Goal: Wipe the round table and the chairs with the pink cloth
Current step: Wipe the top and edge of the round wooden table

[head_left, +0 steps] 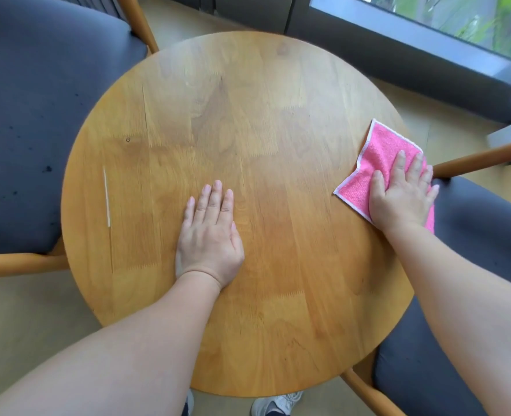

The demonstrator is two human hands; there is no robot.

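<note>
On the far left sits a dark-cushioned chair with spots on its seat, pushed up to the round table; its cushion looks soft and should give under pressure, so wipe it with a flat palm, not a pinch. On the tabletop near that edge lies a thin pale stick, light enough that a wipe would likely flick it off. Mid-table your left hand lies flat, fingers straight, gripping nothing, apparently just bracing. The wood looks hard and smooth, so the cloth should glide easily. At the right rim is the pink cloth, with your right hand pressing down on it, fingers extended, not clenched round it. The cloth is thin, limp and light, one side hanging over the rim; it will bunch if you push from a corner, so keep the palm over its middle. Beyond it, the second chair has the same soft cushion.
</note>
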